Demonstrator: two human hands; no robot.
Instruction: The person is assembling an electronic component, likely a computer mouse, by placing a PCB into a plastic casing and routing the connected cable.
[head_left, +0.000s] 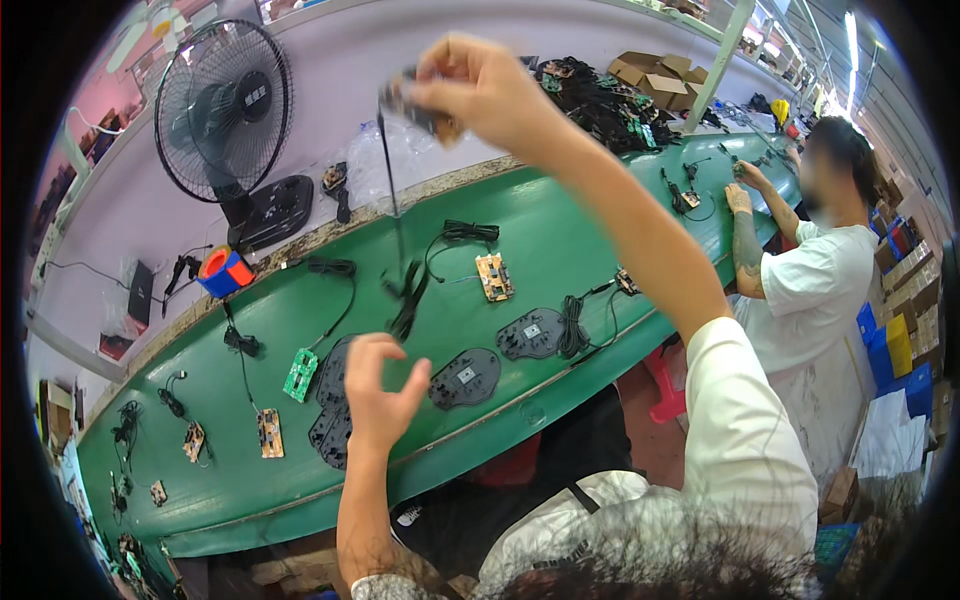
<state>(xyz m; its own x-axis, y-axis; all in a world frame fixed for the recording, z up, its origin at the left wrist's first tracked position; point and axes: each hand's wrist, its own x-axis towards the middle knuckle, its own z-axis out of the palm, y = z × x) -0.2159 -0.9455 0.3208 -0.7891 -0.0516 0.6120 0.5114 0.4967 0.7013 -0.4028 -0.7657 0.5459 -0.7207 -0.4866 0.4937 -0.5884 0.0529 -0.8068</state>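
Note:
My right hand [475,85] is raised above the far edge of the bench, its fingers closed on a small circuit board [440,125]. From the board a black cable [390,165] hangs down, with a blurred bundle at its lower end over the green surface. Lower and nearer, my left hand [378,395] has thumb and fingers apart, with nothing seen between them. Partly behind it are dark plastic housings [333,385]. To its right lie another dark oval housing [465,378] and one more farther right [530,332]. A green circuit board [300,374] rests to its left.
On the green bench [560,220] lie several tan circuit boards [494,277] with bundled black cables. A fan [225,120] and an orange-and-blue tape roll [225,272] stand along the back. A cable heap [600,105] sits behind. At right a co-worker [815,230] handles parts.

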